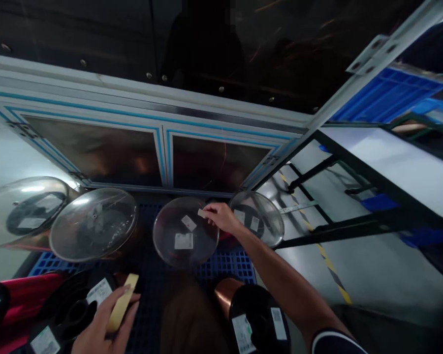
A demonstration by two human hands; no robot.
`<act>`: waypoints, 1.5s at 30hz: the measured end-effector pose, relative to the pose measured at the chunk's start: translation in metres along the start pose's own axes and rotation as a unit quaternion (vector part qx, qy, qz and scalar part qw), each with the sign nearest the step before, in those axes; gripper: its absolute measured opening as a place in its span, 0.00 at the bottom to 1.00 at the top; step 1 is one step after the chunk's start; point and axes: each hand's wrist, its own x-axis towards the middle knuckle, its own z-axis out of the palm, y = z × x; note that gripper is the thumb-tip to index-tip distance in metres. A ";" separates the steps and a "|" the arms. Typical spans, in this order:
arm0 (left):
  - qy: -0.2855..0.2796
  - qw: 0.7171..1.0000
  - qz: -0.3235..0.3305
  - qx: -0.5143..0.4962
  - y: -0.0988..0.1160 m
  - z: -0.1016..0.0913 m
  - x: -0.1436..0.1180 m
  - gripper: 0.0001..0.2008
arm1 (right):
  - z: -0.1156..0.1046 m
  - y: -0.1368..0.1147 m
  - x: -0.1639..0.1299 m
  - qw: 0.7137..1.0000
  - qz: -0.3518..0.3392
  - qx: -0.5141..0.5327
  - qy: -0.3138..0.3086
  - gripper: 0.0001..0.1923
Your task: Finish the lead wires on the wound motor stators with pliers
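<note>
My right hand (221,217) reaches forward and pinches a small pale, flat piece (202,213). It is over the right edge of a round clear cover (170,246), and I cannot tell whether they touch. Two white labels, one of them a lower label (183,241), show on or through that cover. Low on the left, my left hand (109,319) grips a yellow bar-shaped block (122,305) between thumb and fingers. Beside that hand lies a black spool (68,305) with white labels.
More clear covers (94,226) stand on the blue grid pallet (145,265), left and right. A copper-wire spool (258,319) is near my right forearm. Ahead rises a framed cabinet (166,157). A dark-framed table (398,162) stands at the right, by yellow-black floor tape (334,275).
</note>
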 end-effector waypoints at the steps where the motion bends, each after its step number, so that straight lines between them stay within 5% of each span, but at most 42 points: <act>1: -0.018 1.000 0.008 0.000 0.009 0.004 0.013 0.18 | 0.000 -0.003 0.007 0.999 -0.008 -0.008 -0.030 0.06; 5: -0.035 0.998 0.009 0.044 0.050 0.019 0.071 0.23 | 0.002 -0.015 0.026 0.988 -0.051 -0.059 -0.130 0.06; 10: 0.027 0.995 0.025 0.093 0.083 0.049 0.112 0.22 | 0.004 -0.025 0.035 0.968 -0.096 -0.124 -0.195 0.05; 14: 0.038 0.995 0.085 0.040 0.082 0.077 0.119 0.21 | 0.006 -0.027 0.037 0.958 -0.109 -0.155 -0.216 0.05; 19: 0.019 0.998 0.050 -0.023 0.076 0.096 0.127 0.26 | 0.010 -0.028 0.037 0.954 -0.113 -0.181 -0.211 0.05; 33: -0.010 0.999 -0.043 -0.024 0.090 0.101 0.142 0.37 | 0.013 -0.032 0.038 0.948 -0.116 -0.218 -0.202 0.06; 45: -0.023 0.998 -0.047 0.025 0.093 0.106 0.144 0.38 | 0.011 -0.029 0.038 0.951 -0.114 -0.201 -0.206 0.07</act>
